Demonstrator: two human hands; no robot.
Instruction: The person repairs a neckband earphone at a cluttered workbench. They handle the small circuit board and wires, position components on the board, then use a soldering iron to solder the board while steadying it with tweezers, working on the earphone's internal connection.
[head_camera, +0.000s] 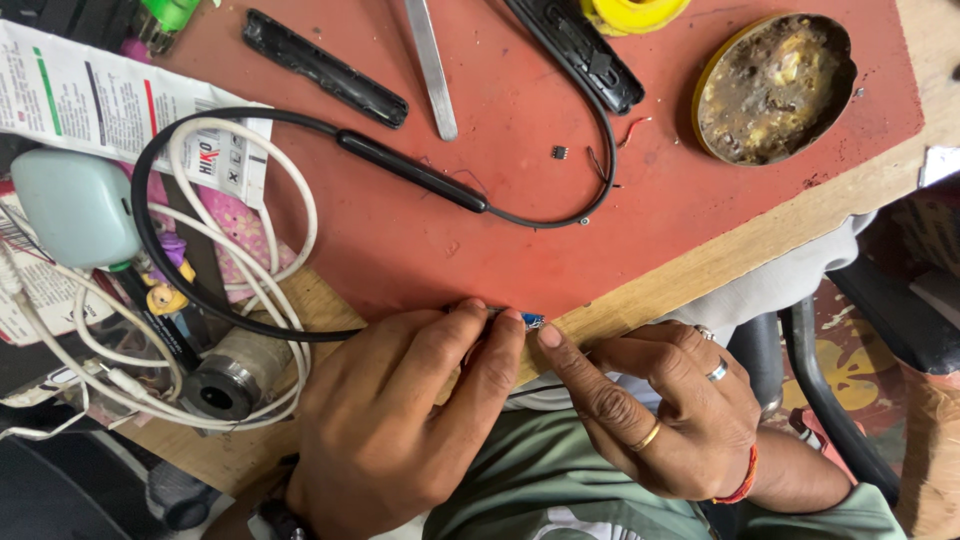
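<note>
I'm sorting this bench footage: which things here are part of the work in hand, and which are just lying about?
In hand:
left hand
right hand
small blue part pinched between both hands' fingertips at the table edge

Lying about:
black neckband cable
tiny black chip
metal tweezers
black casing strip
grimy round tin
white cables
pale green case

You worked at a wooden bench topped by a red mat. On the mat lay a black neckband cable, a long black casing strip, a metal tweezer, a tiny black chip and a round, grimy tin. Off the mat's left edge sat white cables, printed paper and a pale green case.
</note>
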